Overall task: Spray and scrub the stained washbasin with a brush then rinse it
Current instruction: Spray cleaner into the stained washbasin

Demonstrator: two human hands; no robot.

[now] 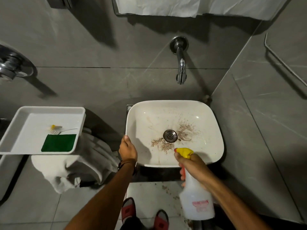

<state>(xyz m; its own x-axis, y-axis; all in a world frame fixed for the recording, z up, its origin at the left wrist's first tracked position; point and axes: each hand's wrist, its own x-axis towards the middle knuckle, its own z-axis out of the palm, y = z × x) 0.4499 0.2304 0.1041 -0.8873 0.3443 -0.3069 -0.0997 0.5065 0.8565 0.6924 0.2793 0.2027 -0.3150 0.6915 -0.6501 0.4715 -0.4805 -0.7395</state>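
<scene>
Two hands in shot, both busy. Right hand (192, 165) is wrapped tight around the neck of a spray bottle (196, 201), fingers curled onto the orange trigger, so that fist is closed on it. Bottle's long axis is tilted: the clear body hangs down toward the person and the yellow nozzle (184, 152) sits at the top, pointing up-left into the washbasin (214, 130) toward the drain (170, 136). There's a pink label on the body, too blurry to read.

Left hand (127, 149) sits on the near-left rim of the basin, thumb up over the edge and the other fingers tucked round the outside, a loose clasp on the rim.

Basin itself is a white rounded-rectangle bowl on a dark counter, right under a chrome wall tap (181, 63). It's grubby: brown speckly stains fanned out around the drain, mostly to the right and lower left, plus a faint smear on the back left slope.

Off to the left, well apart from the basin, a white tray (21, 117) holds a small brush (57, 129) with a yellow bit and a green scrub pad (59, 143) just beside it. Crumpled white towel (69, 168) lies beneath the tray.
</scene>
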